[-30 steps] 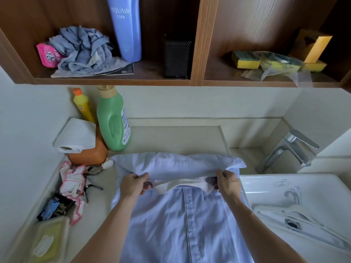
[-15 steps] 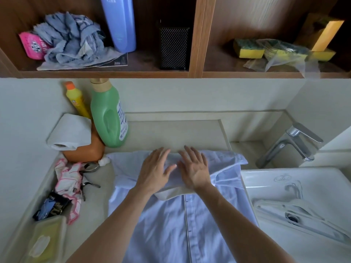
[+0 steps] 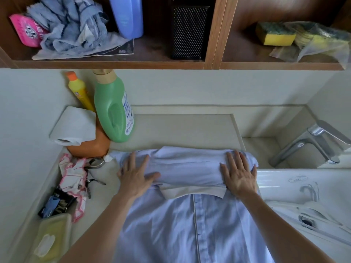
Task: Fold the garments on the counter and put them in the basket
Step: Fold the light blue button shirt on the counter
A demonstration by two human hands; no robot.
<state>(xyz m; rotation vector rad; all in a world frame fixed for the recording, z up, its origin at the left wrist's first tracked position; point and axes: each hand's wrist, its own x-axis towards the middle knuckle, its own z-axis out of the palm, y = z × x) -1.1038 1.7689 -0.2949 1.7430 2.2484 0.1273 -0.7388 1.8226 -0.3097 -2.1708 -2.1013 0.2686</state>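
A light blue button-up shirt (image 3: 190, 224) lies front-up on the beige counter (image 3: 180, 130), its top part folded down into a flat band over the white collar (image 3: 193, 192). My left hand (image 3: 135, 176) presses flat on the left end of the folded band, fingers spread and straight. My right hand (image 3: 238, 174) presses flat on the right end, near the sink edge. No basket is in view.
A green detergent bottle (image 3: 113, 109), yellow bottle (image 3: 79, 92), paper roll (image 3: 74, 126) and orange container stand at the back left. A pink-edged cloth (image 3: 74, 177), clips and a lidded box (image 3: 51, 238) lie left. A white sink (image 3: 303, 186) with faucet (image 3: 307, 143) is right. Shelf overhead.
My hands let go of the folded edge, came together at the middle of the fold, then slid apart to its left and right ends, smoothing it flat.
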